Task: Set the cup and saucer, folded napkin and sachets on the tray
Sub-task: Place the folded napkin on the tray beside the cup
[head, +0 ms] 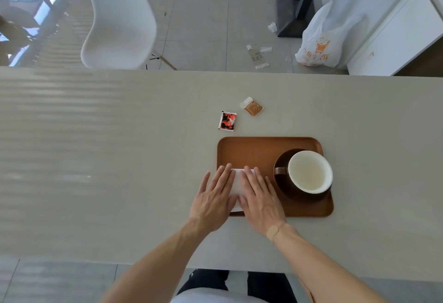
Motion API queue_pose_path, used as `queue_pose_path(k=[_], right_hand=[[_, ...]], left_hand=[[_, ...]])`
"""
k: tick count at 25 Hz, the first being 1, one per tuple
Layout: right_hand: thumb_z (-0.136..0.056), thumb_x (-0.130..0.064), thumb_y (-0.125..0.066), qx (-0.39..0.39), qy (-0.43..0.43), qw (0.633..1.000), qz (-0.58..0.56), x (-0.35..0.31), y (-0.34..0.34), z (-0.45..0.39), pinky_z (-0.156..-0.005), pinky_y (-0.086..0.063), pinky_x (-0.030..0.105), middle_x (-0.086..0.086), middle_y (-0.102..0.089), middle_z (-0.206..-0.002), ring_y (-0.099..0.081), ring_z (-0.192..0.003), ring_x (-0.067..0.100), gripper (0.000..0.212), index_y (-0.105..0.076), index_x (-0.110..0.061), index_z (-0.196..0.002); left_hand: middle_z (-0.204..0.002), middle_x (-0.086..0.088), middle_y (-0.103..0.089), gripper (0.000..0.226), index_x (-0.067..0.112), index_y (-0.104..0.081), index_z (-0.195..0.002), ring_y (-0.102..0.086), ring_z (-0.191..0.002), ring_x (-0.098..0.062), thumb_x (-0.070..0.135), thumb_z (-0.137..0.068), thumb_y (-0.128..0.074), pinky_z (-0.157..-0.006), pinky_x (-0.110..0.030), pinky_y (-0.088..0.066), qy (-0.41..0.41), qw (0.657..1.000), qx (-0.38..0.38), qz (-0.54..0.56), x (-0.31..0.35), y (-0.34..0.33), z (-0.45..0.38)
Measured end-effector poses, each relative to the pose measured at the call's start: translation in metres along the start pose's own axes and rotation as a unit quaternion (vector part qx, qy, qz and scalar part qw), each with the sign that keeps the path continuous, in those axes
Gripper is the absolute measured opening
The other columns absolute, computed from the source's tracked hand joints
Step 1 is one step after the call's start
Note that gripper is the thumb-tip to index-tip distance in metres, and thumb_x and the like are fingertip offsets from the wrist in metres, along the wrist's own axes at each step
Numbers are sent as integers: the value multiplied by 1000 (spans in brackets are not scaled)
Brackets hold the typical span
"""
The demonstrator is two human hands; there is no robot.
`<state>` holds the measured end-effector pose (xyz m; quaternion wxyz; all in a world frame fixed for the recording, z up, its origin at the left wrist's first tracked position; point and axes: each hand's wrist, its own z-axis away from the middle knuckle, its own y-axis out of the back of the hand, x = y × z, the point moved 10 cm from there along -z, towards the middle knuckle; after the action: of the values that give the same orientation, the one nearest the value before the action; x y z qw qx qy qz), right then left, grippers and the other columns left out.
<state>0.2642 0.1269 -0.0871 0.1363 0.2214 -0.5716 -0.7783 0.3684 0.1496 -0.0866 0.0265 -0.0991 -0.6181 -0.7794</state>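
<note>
A brown tray (251,149) lies on the pale table. On its right side a white-lined cup (310,172) stands on a dark saucer (282,161), handle to the left. A white folded napkin (236,181) lies on the tray's left part. My left hand (215,197) and my right hand (260,197) rest flat on it, fingers spread, covering most of it. Beyond the tray, on the table, lie a red and black sachet (227,121) and an orange and white sachet (251,106).
The table's far edge runs across the view above the sachets. Behind it stand a white chair (119,20), a white plastic bag (321,39) and a white cabinet (395,29). Scraps of litter lie on the floor.
</note>
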Motion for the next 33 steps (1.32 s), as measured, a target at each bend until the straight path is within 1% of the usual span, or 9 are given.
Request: queue_pose_path(k=[4, 7, 10, 13, 16, 20, 24, 29, 33], right_hand=[[-101, -47, -17, -13, -1, 1000, 27, 6, -14, 0, -122, -2, 45, 4, 14, -161, 11, -149, 27, 66, 7, -15, -154], [-100, -48, -13, -17, -8, 999, 40, 8, -17, 1, -122, -2, 45, 4, 15, -161, 12, -149, 27, 66, 7, -14, -153], [-100, -49, -13, -36, -9, 999, 32, 8, -20, -1, -122, 1, 45, 2, 21, -160, 17, -148, 25, 67, 13, -16, -152], [-101, -48, -15, -50, -9, 998, 35, 8, -19, -2, -122, 4, 45, 1, 28, -157, 20, -147, 25, 68, 20, -17, -150], [-101, -48, -16, -61, -2, 998, 20, 7, -15, -1, -122, 5, 45, 1, 30, -157, 23, -147, 25, 68, 23, -18, -149], [-100, -51, -14, -35, 1, 999, -3, 12, -6, 9, -122, 4, 40, -2, 24, -159, 24, -146, 19, 68, 18, -20, -150], [-96, -57, -2, -43, -10, 999, -1, 13, -15, 16, -120, 10, 37, -5, 32, -156, 28, -145, 18, 68, 25, -23, -149], [-94, -59, 0, -40, -22, 999, -6, 18, -16, 24, -120, 6, 37, -8, 29, -157, 23, -146, 20, 69, 22, -25, -149], [-89, -62, 11, -50, -31, 998, 7, 18, -18, 26, -119, 11, 37, -7, 34, -155, 28, -145, 21, 70, 31, -26, -145]], left_hand=[[-165, -3, 0, 64, 14, -4, -156, 3, -151, -18, 49, -102, -6, -122, -51, -4, -6, 1000, -18, -24, -4, -16, 0], [-165, -3, 8, 66, 15, 3, -155, 10, -151, -19, 50, -100, 3, -121, -53, 3, 0, 998, -39, -47, -2, -21, -1], [-161, -2, 24, 66, 17, 18, -152, 25, -147, -18, 50, -95, 11, -119, -53, 13, 1, 996, -67, -59, -1, -24, -3], [-159, -1, 31, 65, 18, 25, -149, 34, -143, -17, 50, -93, 11, -117, -53, 18, 2, 995, -75, -65, -1, -20, -6], [-159, 1, 29, 67, 18, 20, -151, 32, -144, -16, 52, -95, 9, -117, -51, 18, -18, 997, -68, -37, 1, -15, -4], [-163, 4, 16, 66, 17, 3, -156, 17, -149, -15, 51, -100, -2, -121, -51, 4, -17, 1000, -18, -18, -14, -6, 10], [-163, 6, 19, 66, 20, 10, -155, 17, -149, -15, 54, -99, 0, -121, -51, 6, -19, 998, -34, -41, -21, -11, 21], [-159, 9, 31, 67, 23, 23, -151, 27, -146, -15, 57, -96, 8, -118, -50, 16, -16, 998, -54, -29, -12, -15, 23], [-157, 10, 35, 66, 25, 27, -149, 31, -144, -15, 58, -94, 10, -117, -51, 18, -19, 997, -66, -26, -10, -16, 22]])
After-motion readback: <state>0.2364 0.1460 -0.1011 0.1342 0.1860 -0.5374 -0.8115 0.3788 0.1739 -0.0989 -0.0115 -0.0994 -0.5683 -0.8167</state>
